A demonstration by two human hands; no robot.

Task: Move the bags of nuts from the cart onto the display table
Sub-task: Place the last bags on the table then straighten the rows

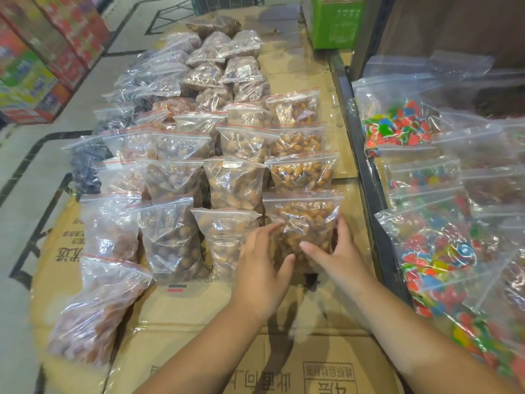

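Showing, head view: both hands on one bag of nuts [305,223], the nearest in the right-hand row of bags laid out on flattened cardboard [199,314]. Left hand [262,270] cups the bag's left edge, thumb at the lower corner; right hand [339,251] wraps the right edge, thumb across the front, fingers behind. Both hands closed loosely around the bag, which rests with its bottom at or just above the cardboard; cannot tell which. Other nut bags [233,183] lie in overlapping rows w/ red zip strips pointing away, reaching toward a green box [335,22] at the far end. Right of a dark rail [366,166] sit candy bags [397,129] in a separate section. No cart is identifiable in frame.

Risks, as judged: (1) held bag's top edge touches the bag behind it, so pushing fwd could ruck that row; (2) slick plastic plus loose contents may let the bag slump once released; (3) the bag lies near the rail, so a careless shove right could tip it toward the candy section.
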